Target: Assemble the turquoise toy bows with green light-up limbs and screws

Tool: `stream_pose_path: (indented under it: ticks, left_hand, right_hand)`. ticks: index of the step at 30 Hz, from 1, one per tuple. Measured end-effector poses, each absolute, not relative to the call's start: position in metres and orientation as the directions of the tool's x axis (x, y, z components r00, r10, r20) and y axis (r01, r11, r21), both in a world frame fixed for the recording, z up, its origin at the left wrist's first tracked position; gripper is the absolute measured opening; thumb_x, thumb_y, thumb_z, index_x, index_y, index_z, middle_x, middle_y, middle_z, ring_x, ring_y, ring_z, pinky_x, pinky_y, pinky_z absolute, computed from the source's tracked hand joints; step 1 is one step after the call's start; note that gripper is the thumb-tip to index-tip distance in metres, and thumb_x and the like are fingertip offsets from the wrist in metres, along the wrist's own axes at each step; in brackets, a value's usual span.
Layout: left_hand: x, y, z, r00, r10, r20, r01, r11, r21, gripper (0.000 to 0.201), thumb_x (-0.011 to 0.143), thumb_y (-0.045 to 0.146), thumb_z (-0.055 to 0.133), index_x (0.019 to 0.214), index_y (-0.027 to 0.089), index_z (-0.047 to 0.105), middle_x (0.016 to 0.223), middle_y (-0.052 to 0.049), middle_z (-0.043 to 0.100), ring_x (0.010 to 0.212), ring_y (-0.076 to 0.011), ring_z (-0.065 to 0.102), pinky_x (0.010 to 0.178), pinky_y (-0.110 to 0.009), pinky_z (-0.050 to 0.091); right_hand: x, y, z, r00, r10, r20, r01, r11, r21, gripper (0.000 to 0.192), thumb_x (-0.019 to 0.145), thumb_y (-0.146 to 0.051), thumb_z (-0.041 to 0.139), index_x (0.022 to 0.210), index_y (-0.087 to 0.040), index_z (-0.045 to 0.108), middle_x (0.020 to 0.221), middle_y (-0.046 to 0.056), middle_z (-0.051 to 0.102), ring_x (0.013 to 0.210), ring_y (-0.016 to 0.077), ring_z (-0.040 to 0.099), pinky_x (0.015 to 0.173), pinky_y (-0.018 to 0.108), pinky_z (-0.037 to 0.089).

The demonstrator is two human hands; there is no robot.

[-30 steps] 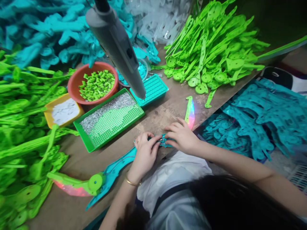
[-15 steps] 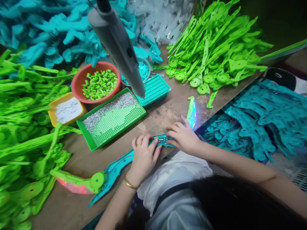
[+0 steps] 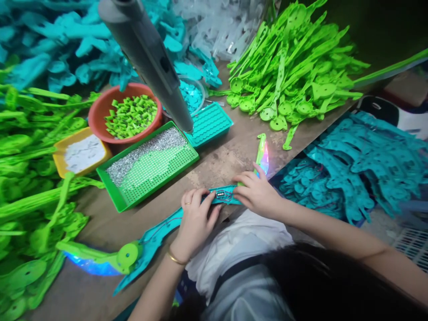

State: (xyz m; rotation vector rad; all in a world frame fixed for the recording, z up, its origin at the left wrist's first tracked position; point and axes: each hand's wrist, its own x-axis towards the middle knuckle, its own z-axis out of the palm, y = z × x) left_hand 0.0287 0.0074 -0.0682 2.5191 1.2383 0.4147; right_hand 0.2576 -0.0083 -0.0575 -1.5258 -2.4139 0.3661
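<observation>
A long curved blue plastic toy half-shell [image 3: 163,226] lies open along the table's front edge, thin wires running inside it. My left hand [image 3: 197,218] grips its middle, thumb and fingertips beside a small dark electronic part [image 3: 221,194] set in the shell. My right hand [image 3: 256,194] is closed over the shell's right part, its fingers bent down on it. At the left end sits a green arm [image 3: 96,257] with a round hub and a clear edge glowing blue. Another green arm [image 3: 261,154], glowing pink and blue, sticks up beyond my right hand.
A grey electric screwdriver [image 3: 157,67] hangs over a green tray of screws [image 3: 147,203]. Behind stand a red bowl of green pieces [image 3: 95,127] and a yellow tray [image 3: 58,160]. Piles of green parts [image 3: 287,71] and blue parts [image 3: 361,156] lie around.
The left arm's glow has gone from red to blue, the right one's from blue to pink. My hands stay on the shell, with more of its middle showing between them.
</observation>
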Motion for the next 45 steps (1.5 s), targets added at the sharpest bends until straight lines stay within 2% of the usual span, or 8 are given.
stream_pose_path:
  ticks: [8, 13, 20, 23, 28, 33, 38, 45]
  left_hand:
    - [0.041, 0.014, -0.059, 0.600, 0.783, 0.163, 0.736, -0.621, 0.269, 0.026, 0.089, 0.034, 0.054, 0.103, 0.014, 0.063, 0.103, -0.013, 0.060, 0.104, -0.0273, 0.047, 0.104, -0.050, 0.031]
    - [0.046, 0.017, -0.062, 0.658, 0.747, 0.095, 0.693, -0.649, 0.314, 0.032, 0.087, 0.043, 0.057, 0.114, 0.027, 0.064, 0.110, -0.012, 0.054, 0.107, -0.0280, 0.046, 0.103, -0.053, 0.030]
    - [0.049, 0.017, -0.065, 0.664, 0.745, 0.054, 0.715, -0.655, 0.245, 0.030, 0.088, 0.045, 0.054, 0.112, 0.033, 0.067, 0.112, -0.013, 0.050, 0.109, -0.0293, 0.044, 0.104, -0.059, 0.028]
    - [0.049, 0.017, -0.066, 0.664, 0.744, 0.077, 0.714, -0.661, 0.231, 0.030, 0.088, 0.045, 0.053, 0.112, 0.034, 0.067, 0.113, -0.013, 0.049, 0.111, -0.0298, 0.043, 0.104, -0.060, 0.029]
    - [0.051, 0.017, -0.060, 0.676, 0.732, 0.089, 0.703, -0.676, 0.219, 0.029, 0.087, 0.044, 0.056, 0.110, 0.032, 0.067, 0.113, -0.013, 0.051, 0.109, -0.0298, 0.045, 0.103, -0.061, 0.031]
    - [0.056, 0.018, -0.051, 0.691, 0.716, 0.096, 0.698, -0.696, 0.168, 0.028, 0.083, 0.043, 0.061, 0.106, 0.027, 0.068, 0.116, -0.014, 0.052, 0.112, -0.0322, 0.046, 0.105, -0.063, 0.029]
    - [0.058, 0.015, -0.051, 0.701, 0.705, 0.108, 0.684, -0.707, 0.179, 0.030, 0.084, 0.042, 0.060, 0.109, 0.025, 0.066, 0.116, -0.014, 0.053, 0.113, -0.0321, 0.046, 0.106, -0.061, 0.030]
    - [0.055, 0.011, -0.057, 0.701, 0.701, 0.134, 0.671, -0.711, 0.209, 0.035, 0.087, 0.038, 0.056, 0.117, 0.021, 0.063, 0.116, -0.015, 0.054, 0.113, -0.0313, 0.045, 0.107, -0.058, 0.031]
  right_hand:
    - [0.251, -0.001, -0.060, -0.408, 0.912, 0.036, 0.851, 0.395, -0.346, 0.017, 0.091, -0.027, 0.054, 0.086, -0.020, 0.068, 0.114, 0.006, 0.066, 0.107, 0.0230, 0.053, 0.113, 0.059, 0.015]
    - [0.250, 0.001, -0.061, -0.420, 0.907, 0.001, 0.858, 0.398, -0.326, 0.017, 0.090, -0.026, 0.053, 0.087, -0.020, 0.068, 0.113, 0.006, 0.065, 0.108, 0.0236, 0.052, 0.112, 0.057, 0.017]
    - [0.245, 0.002, -0.056, -0.407, 0.914, 0.002, 0.882, 0.393, -0.261, 0.016, 0.089, -0.023, 0.054, 0.086, -0.019, 0.069, 0.107, 0.007, 0.067, 0.103, 0.0241, 0.053, 0.108, 0.053, 0.027]
    - [0.248, -0.002, -0.057, -0.403, 0.915, 0.017, 0.876, 0.391, -0.284, 0.016, 0.089, -0.024, 0.055, 0.086, -0.020, 0.070, 0.112, 0.006, 0.067, 0.107, 0.0246, 0.053, 0.109, 0.056, 0.023]
    - [0.264, -0.014, -0.055, -0.355, 0.932, 0.076, 0.826, 0.351, -0.442, 0.020, 0.090, -0.021, 0.054, 0.100, -0.027, 0.070, 0.121, 0.004, 0.065, 0.114, 0.0221, 0.054, 0.113, 0.057, 0.013]
    - [0.277, -0.019, -0.049, -0.226, 0.964, 0.140, 0.829, 0.266, -0.492, 0.018, 0.090, -0.019, 0.051, 0.099, -0.022, 0.066, 0.117, 0.005, 0.067, 0.111, 0.0202, 0.058, 0.113, 0.054, 0.014]
    - [0.275, -0.019, -0.051, -0.199, 0.973, 0.119, 0.845, 0.232, -0.483, 0.020, 0.091, -0.029, 0.054, 0.108, -0.020, 0.061, 0.116, 0.007, 0.066, 0.112, 0.0207, 0.057, 0.114, 0.052, 0.014]
    - [0.256, -0.015, -0.059, -0.219, 0.973, 0.075, 0.896, 0.231, -0.380, 0.025, 0.088, -0.029, 0.056, 0.112, -0.019, 0.058, 0.112, 0.007, 0.066, 0.111, 0.0232, 0.055, 0.114, 0.051, 0.010]
